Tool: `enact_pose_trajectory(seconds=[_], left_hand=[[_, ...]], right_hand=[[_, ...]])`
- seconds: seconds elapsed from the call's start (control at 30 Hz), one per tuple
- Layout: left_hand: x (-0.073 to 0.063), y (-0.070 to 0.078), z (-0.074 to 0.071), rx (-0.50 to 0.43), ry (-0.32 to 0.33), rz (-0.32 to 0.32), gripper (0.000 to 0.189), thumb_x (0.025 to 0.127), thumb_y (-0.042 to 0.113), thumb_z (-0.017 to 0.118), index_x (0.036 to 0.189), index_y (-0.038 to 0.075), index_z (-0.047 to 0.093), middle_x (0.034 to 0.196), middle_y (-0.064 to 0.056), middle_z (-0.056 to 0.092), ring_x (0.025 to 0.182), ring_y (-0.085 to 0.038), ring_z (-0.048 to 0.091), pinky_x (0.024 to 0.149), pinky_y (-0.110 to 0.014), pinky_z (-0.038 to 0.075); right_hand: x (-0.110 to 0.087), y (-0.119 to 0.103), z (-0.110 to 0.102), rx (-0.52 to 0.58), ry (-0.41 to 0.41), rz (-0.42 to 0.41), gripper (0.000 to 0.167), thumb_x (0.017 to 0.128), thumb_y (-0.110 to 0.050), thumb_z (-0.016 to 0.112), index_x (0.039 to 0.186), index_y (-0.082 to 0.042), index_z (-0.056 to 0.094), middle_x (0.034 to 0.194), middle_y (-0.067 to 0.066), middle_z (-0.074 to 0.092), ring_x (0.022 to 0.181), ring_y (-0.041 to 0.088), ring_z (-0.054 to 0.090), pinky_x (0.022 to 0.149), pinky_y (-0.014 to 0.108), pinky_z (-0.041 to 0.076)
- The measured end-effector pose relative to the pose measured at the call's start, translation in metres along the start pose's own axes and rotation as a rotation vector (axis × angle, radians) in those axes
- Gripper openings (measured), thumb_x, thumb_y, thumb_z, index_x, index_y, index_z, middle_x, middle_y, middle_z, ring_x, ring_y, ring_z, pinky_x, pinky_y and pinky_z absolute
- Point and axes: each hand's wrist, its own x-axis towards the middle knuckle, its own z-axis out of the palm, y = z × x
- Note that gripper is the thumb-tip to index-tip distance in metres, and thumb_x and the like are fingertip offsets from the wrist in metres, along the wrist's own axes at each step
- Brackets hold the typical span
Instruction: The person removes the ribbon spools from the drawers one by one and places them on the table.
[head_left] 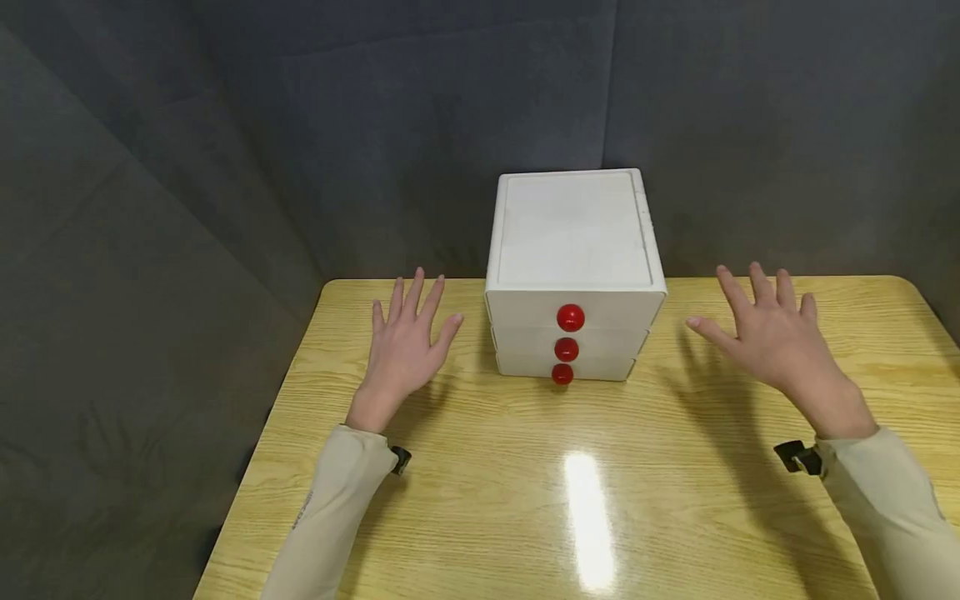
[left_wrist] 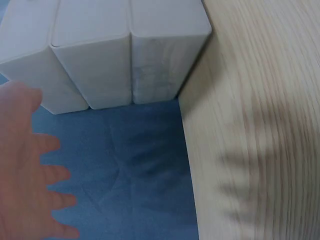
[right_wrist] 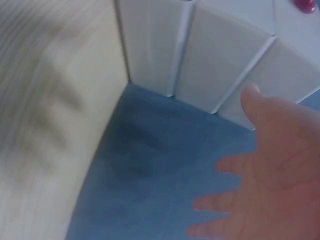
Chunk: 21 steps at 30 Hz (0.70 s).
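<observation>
- White in the head view: the box (head_left: 573,233), its three drawers (head_left: 525,310) closed, stands near the table's (head_left: 465,467) far edge, dark cloth (head_left: 450,100) behind, red knobs (head_left: 571,317) in front.
- Same view: the left hand (head_left: 407,354) and right hand (head_left: 780,342) hover either side of it, fingers straight and spread, holding nothing. For good handling, I'd come in from the front, pinch one knob squarely and draw it level; bracing the box with the other palm should stop any sliding.
- Left wrist view: fingers apart, thumb towards the box's side; a flat palm there would brace well.
- Right wrist view: fingers apart too, one knob at the corner; a slanted pull could jam a drawer.
</observation>
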Motion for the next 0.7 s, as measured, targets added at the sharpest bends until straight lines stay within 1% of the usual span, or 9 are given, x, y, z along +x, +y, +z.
enact_pose_trajectory(seconds=[0.1,0.2,0.3,0.4,0.47,0.53,0.6,0.7], left_hand=[[0.001,0.004,-0.001,-0.064,0.076,0.029,0.065,0.110,0.049,0.039,0.163,0.012,0.033,0.170,-0.016,0.021,0.156,-0.040,0.016,0.122,-0.069,0.015],[0.002,0.008,-0.001,-0.167,0.169,0.066,0.059,0.111,0.041,0.043,0.159,0.007,0.040,0.167,-0.017,0.030,0.153,-0.039,0.028,0.120,-0.064,0.027],[0.004,0.013,0.000,-0.280,0.268,0.104,0.052,0.111,0.034,0.046,0.152,0.003,0.048,0.161,-0.018,0.039,0.147,-0.037,0.039,0.116,-0.058,0.038],[0.005,0.016,0.003,-0.389,0.365,0.137,0.044,0.110,0.026,0.050,0.146,0.000,0.054,0.154,-0.018,0.047,0.141,-0.034,0.047,0.111,-0.053,0.045],[0.006,0.019,0.005,-0.474,0.420,0.160,0.040,0.110,0.021,0.051,0.142,-0.001,0.057,0.150,-0.018,0.051,0.137,-0.033,0.051,0.107,-0.052,0.048],[0.008,0.021,0.008,-0.569,0.455,0.186,0.036,0.109,0.016,0.052,0.139,-0.002,0.059,0.147,-0.018,0.054,0.135,-0.032,0.054,0.104,-0.051,0.051],[0.010,0.025,0.010,-0.652,0.474,0.207,0.033,0.109,0.012,0.050,0.137,-0.002,0.060,0.145,-0.017,0.057,0.134,-0.029,0.055,0.100,-0.049,0.054],[0.012,0.031,0.014,-0.767,0.478,0.229,0.031,0.110,0.007,0.046,0.136,-0.002,0.061,0.146,-0.014,0.058,0.136,-0.025,0.054,0.101,-0.049,0.053]], right_hand=[[-0.003,-0.009,-0.005,-0.017,0.023,-0.028,0.089,0.105,-0.062,0.044,0.161,0.003,0.021,0.156,0.046,0.016,0.141,0.071,0.010,0.104,0.087,0.014],[-0.007,-0.020,-0.011,-0.019,0.046,-0.057,0.082,0.106,-0.056,0.047,0.158,0.005,0.028,0.153,0.044,0.024,0.137,0.070,0.021,0.102,0.086,0.022],[-0.014,-0.033,-0.017,-0.019,0.068,-0.100,0.073,0.107,-0.047,0.054,0.151,0.009,0.040,0.141,0.044,0.039,0.126,0.068,0.037,0.097,0.081,0.034],[-0.022,-0.047,-0.022,-0.009,0.098,-0.162,0.062,0.105,-0.038,0.061,0.140,0.012,0.052,0.126,0.042,0.054,0.113,0.063,0.051,0.090,0.075,0.044],[-0.028,-0.058,-0.026,0.006,0.122,-0.203,0.053,0.103,-0.033,0.065,0.132,0.012,0.059,0.118,0.038,0.062,0.106,0.057,0.060,0.086,0.070,0.050],[-0.032,-0.067,-0.030,0.027,0.152,-0.248,0.043,0.101,-0.028,0.070,0.122,0.008,0.066,0.109,0.030,0.069,0.096,0.048,0.067,0.079,0.064,0.055],[-0.036,-0.075,-0.032,0.056,0.182,-0.292,0.030,0.099,-0.024,0.073,0.112,0.003,0.071,0.099,0.020,0.073,0.085,0.036,0.071,0.072,0.056,0.058],[-0.038,-0.087,-0.030,0.115,0.243,-0.371,0.015,0.095,-0.019,0.077,0.101,-0.005,0.074,0.087,0.004,0.074,0.074,0.020,0.069,0.063,0.045,0.058]])
